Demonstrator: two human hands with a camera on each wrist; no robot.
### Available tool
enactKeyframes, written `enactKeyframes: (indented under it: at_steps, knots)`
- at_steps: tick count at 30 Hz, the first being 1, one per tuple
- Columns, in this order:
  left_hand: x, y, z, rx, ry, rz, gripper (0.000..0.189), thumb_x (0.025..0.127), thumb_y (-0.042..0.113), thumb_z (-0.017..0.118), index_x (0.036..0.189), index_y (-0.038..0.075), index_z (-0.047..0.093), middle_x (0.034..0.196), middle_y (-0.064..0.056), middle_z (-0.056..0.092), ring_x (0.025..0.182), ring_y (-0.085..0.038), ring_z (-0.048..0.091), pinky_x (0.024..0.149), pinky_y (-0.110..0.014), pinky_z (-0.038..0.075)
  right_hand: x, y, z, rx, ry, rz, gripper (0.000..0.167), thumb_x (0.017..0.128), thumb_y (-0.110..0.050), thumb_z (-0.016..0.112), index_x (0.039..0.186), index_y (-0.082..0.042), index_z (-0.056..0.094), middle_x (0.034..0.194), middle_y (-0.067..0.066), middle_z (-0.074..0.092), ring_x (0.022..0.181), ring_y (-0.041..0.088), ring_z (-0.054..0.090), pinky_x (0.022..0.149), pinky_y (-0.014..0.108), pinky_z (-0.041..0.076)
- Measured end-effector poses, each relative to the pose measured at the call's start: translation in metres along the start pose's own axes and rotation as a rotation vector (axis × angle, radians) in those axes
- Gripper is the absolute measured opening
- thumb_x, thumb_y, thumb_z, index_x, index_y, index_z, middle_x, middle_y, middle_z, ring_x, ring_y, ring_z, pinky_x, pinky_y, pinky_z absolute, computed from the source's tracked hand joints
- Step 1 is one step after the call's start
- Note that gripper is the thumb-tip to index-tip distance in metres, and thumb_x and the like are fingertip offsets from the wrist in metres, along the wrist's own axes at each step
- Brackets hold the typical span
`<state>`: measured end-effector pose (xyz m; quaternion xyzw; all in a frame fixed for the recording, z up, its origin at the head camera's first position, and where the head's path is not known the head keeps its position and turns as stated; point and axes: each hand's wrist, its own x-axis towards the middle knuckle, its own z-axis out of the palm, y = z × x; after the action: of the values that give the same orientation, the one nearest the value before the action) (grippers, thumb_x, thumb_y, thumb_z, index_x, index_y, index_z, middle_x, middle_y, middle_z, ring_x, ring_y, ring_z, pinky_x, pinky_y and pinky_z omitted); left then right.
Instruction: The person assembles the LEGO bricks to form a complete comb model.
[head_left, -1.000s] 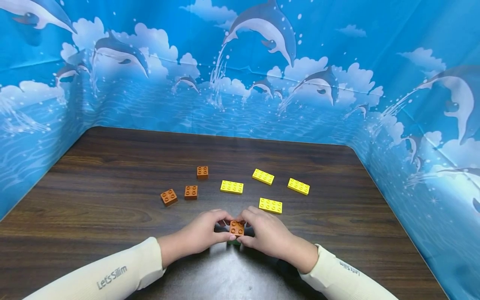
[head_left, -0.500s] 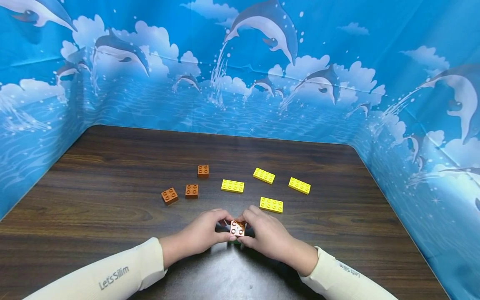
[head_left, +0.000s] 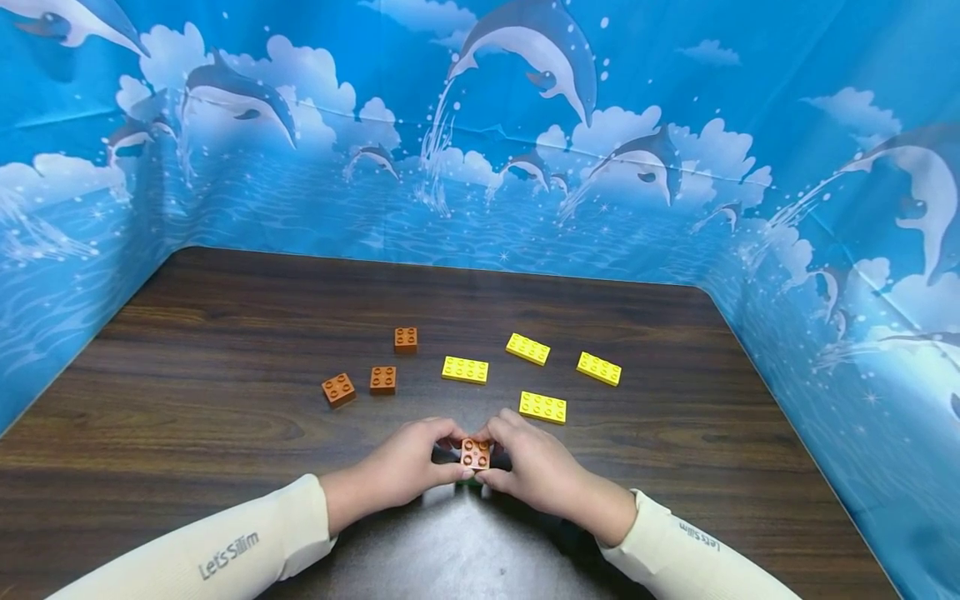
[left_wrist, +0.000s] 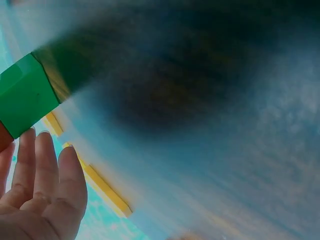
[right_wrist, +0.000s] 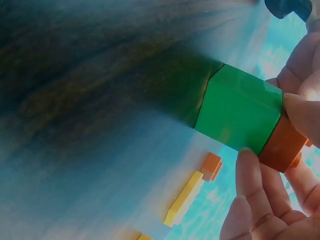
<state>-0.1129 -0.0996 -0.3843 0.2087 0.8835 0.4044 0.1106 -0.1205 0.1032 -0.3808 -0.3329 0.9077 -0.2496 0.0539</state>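
A brown-orange toy brick with studs on top sits on a green block, which stands on the table near its front. From the left, my left hand pinches the brown-orange brick between thumb and fingers. On the opposite side my right hand holds the same brick, a fingertip also touching the green block's side in the right wrist view. From above, the brick hides most of the green block. Only a small part of the left hand's grip shows in the left wrist view.
Three loose brown-orange bricks, one of them the nearest brick, lie left of centre on the dark wooden table. Several yellow eight-stud bricks lie beyond the hands, the closest yellow brick just past the right hand. A dolphin-print curtain encloses the table.
Both hands keep their place on the brown-orange brick. A bright glare on its top half a second ago has faded. The loose bricks have not moved.
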Motion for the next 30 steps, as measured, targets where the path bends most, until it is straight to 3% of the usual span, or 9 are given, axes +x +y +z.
enactKeyframes:
  at_steps: [7, 15, 22, 30]
  knots:
    - [0.002, 0.001, 0.001, -0.004, -0.004, -0.016, 0.022, 0.081, 0.018, 0.078, 0.097, 0.011, 0.065, 0.089, 0.0, 0.063, 0.085, -0.016, 0.059, 0.071, -0.027, 0.048, -0.001, 0.001, -0.001, 0.048, -0.011, 0.029, 0.03, 0.081, -0.02, 0.079, 0.105, -0.014, 0.062, 0.094, -0.006, 0.052, 0.078, 0.014, 0.055, 0.068, 0.025, 0.046]
    - [0.003, 0.005, -0.003, -0.049, -0.066, -0.098, 0.024, 0.081, 0.018, 0.078, 0.098, 0.01, 0.064, 0.088, -0.002, 0.063, 0.082, -0.016, 0.058, 0.068, -0.031, 0.048, 0.0, 0.003, -0.001, 0.084, -0.034, 0.029, 0.031, 0.081, -0.019, 0.078, 0.107, -0.015, 0.061, 0.096, -0.007, 0.054, 0.081, 0.014, 0.054, 0.07, 0.026, 0.045]
    - [0.002, 0.004, -0.002, -0.097, -0.074, -0.093, 0.025, 0.082, 0.019, 0.077, 0.1, 0.01, 0.063, 0.088, 0.0, 0.063, 0.081, -0.013, 0.057, 0.065, -0.029, 0.048, -0.001, 0.007, -0.006, 0.106, -0.082, 0.006, 0.037, 0.083, -0.025, 0.077, 0.115, -0.016, 0.062, 0.103, -0.008, 0.058, 0.093, 0.012, 0.058, 0.08, 0.028, 0.048]
    - [0.002, 0.001, 0.0, -0.112, -0.065, -0.065, 0.025, 0.084, 0.021, 0.076, 0.103, 0.01, 0.063, 0.09, 0.002, 0.062, 0.084, -0.015, 0.057, 0.069, -0.029, 0.048, -0.004, 0.019, -0.017, 0.135, -0.117, -0.011, 0.054, 0.086, -0.035, 0.073, 0.132, -0.013, 0.055, 0.125, -0.001, 0.057, 0.115, 0.017, 0.056, 0.095, 0.041, 0.047]
